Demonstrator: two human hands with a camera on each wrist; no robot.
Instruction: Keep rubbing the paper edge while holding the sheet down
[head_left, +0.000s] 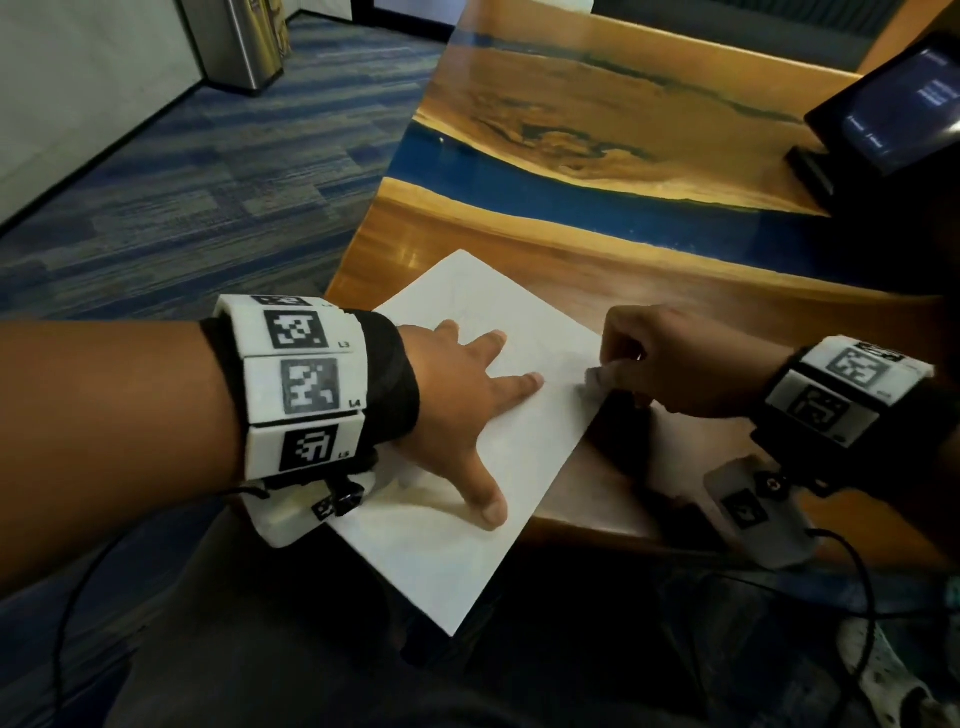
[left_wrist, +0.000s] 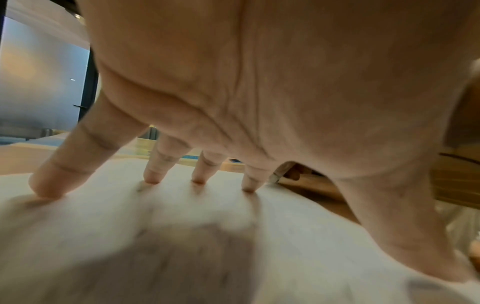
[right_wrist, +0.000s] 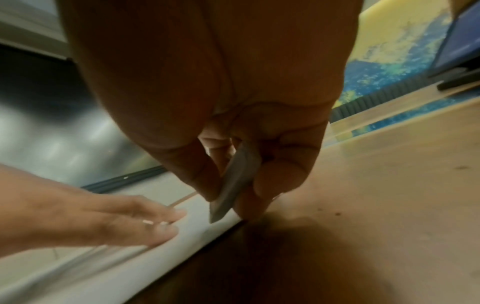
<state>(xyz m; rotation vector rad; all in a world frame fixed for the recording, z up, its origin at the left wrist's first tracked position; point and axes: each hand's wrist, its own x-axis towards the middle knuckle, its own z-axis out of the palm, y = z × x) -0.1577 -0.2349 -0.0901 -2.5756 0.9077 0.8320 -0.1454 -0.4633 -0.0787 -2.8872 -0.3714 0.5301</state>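
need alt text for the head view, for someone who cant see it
A left hand presses flat, fingers spread, on a white sheet of paper at the corner of a wood-and-blue table, while the right hand pinches a small white eraser at the paper's right edge. A dark tablet stands far right.

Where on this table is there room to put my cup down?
Bare wood lies between the white paper and the blue stripe, and more beyond the stripe, left of the tablet. The near edge is crowded: the left hand presses the paper flat, and the right hand pinches a small white eraser at the paper's edge.
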